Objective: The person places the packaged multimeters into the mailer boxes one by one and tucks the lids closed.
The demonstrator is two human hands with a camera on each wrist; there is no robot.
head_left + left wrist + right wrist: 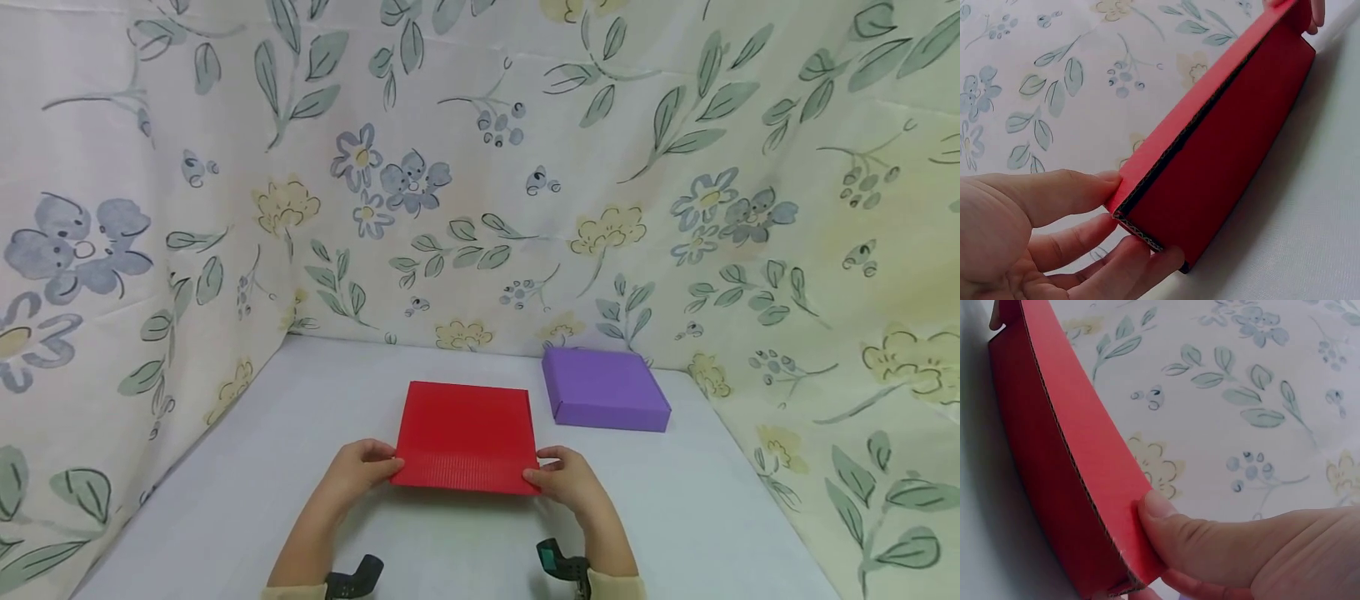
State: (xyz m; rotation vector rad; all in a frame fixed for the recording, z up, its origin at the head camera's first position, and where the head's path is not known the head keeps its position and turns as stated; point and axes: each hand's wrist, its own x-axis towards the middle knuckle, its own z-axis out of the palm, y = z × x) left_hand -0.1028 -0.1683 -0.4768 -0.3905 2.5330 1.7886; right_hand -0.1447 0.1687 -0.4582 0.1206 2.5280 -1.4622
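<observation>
Between both hands is a red cardboard box, its lid down over the top. My left hand grips its near left corner, thumb on the top face and fingers at the side. At the near right corner my right hand pinches the box the same way. In the left wrist view the red box looks tilted, with a dark gap along the lid's edge. The right wrist view shows the box's corrugated edge and my right thumb pressing on its top.
A closed purple box lies at the back right of the white table, a little apart from the red one. Floral cloth hangs behind the table and along both sides. Each wrist carries a black camera mount.
</observation>
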